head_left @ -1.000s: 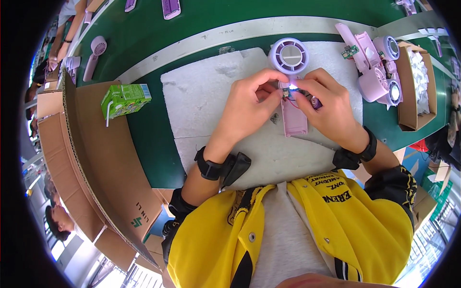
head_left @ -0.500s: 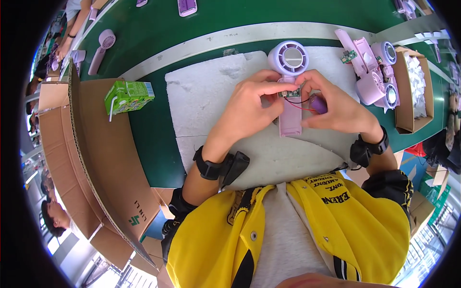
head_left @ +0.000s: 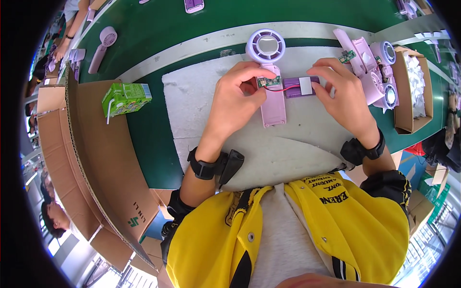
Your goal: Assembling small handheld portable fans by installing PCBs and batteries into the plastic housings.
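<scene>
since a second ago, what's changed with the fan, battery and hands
The fan shifted left and slightly away, the left hand on it. The right hand came off the board and is at the right end of the battery, now turned crosswise, white patch showing. The board's light no longer shows. The juice box stayed put.

A: What's around you, qtr by qtr?
B: You've a green table (head_left: 156,158) w/ a pale strip (head_left: 206,41) curving across it. Blue floor (head_left: 156,226) shows btm L.
A: Bright?
B: V. — you've barred windows (head_left: 425,252) glaring white, btm R.
</scene>
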Motion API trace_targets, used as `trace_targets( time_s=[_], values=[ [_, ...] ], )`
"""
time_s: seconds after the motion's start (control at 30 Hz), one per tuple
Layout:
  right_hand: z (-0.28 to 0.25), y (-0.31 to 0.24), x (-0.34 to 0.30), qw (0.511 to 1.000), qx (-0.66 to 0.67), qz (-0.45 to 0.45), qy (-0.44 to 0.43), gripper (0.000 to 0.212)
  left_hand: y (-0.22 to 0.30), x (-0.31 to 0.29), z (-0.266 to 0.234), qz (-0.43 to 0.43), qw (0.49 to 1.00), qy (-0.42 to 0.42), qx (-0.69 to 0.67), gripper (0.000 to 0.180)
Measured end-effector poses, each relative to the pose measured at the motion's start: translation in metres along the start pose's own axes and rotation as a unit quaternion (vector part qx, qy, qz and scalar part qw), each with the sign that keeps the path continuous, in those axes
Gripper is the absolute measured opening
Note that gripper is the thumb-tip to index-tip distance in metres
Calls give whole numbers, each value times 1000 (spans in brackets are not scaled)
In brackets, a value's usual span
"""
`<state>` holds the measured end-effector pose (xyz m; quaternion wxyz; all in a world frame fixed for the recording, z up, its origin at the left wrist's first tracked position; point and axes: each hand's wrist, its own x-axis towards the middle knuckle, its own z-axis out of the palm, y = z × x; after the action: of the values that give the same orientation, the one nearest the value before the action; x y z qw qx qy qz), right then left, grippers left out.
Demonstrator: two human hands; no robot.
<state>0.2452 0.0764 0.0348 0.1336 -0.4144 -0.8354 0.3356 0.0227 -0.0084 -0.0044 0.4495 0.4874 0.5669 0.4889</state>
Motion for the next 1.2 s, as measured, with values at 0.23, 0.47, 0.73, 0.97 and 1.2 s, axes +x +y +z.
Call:
trace_targets(
  time_s=[0.23, 0.47, 0.73, 0.97, 1.2],
  values=[
    [11, -1, -5, 971, -104, -208, 57, 10, 2, -1, 1, -9, 1000, 9, 6, 35],
    [12, -6, -4, 963, -140, -223, 59, 10, 6, 0, 1, 2, 1000, 11, 26, 33],
    [12, -1, 2, 966, -141, -208, 55, 10, -1, 3, 2, 21, 999, 9, 40, 33],
    [4, -1, 2, 966, -129, -221, 24, 9, -2, 3, 0, 41, 998, 1, 47, 33],
    [4, -3, 6, 949, -189, -252, -13, 9, -6, 5, 0, 48, 997, -9, 63, 33]
  ],
)
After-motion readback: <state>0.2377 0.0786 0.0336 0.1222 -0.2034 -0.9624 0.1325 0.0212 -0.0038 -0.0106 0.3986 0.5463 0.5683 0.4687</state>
